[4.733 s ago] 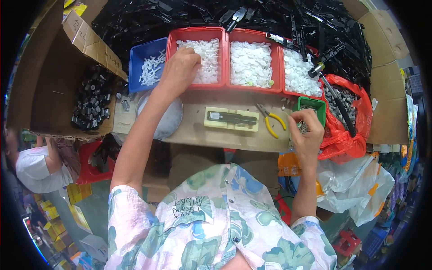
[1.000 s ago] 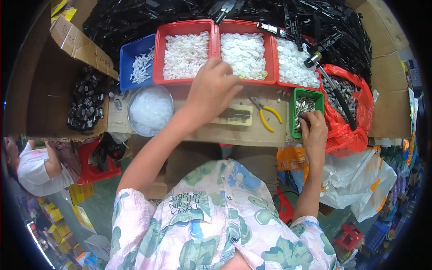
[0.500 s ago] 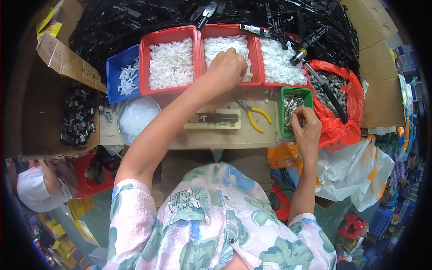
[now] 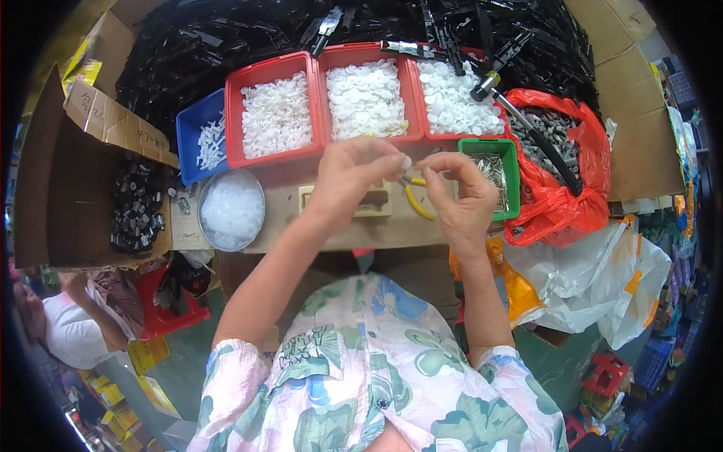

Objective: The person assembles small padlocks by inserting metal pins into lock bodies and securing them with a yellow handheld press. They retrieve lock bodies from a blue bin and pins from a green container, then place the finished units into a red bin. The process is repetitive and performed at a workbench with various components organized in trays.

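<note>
White plastic disc (image 4: 407,162), small and round, is in the air over the tan work surface (image 4: 282,194), just in front of the middle red tray (image 4: 413,102), pinched between thumb and fingertips of the left hand (image 4: 348,179). Good handling here probably means a light grip at the rim, leaving the middle clear, and steady wrists while the fingertips are so close. The right hand (image 4: 465,202) faces it, thumb and forefinger nearly meeting, other fingers curled; whether it grips anything is too small to tell. Both forearms rise from the lower edge, the left slanting inward, the right nearer upright, fingertips pointing at each other above the yellow-handled pliers (image 4: 419,206)
</note>
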The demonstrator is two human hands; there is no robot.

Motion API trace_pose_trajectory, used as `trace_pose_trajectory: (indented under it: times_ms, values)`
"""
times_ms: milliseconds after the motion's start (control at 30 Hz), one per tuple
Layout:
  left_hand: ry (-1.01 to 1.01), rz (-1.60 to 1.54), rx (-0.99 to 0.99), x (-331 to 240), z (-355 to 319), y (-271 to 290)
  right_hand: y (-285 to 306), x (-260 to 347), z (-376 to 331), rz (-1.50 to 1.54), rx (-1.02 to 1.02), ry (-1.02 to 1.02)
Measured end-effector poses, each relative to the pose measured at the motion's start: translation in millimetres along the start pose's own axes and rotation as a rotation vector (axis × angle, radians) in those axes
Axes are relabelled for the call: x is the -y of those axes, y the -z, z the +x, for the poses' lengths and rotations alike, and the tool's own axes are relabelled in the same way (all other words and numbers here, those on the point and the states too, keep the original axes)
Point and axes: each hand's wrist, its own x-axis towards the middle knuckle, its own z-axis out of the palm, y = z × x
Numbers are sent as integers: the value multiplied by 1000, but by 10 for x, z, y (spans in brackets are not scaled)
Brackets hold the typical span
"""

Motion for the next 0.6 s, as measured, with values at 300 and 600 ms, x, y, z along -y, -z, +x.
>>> trace_pose_trajectory:
  times_ms: [300, 600]
  values:
    - [25, -82, -27, 12, -163, -22, -127, 57, -32, -162, 14, 214]
    - [37, -85, -66, 2, -228, 9, -191, 56, -56, -192, 11, 250]
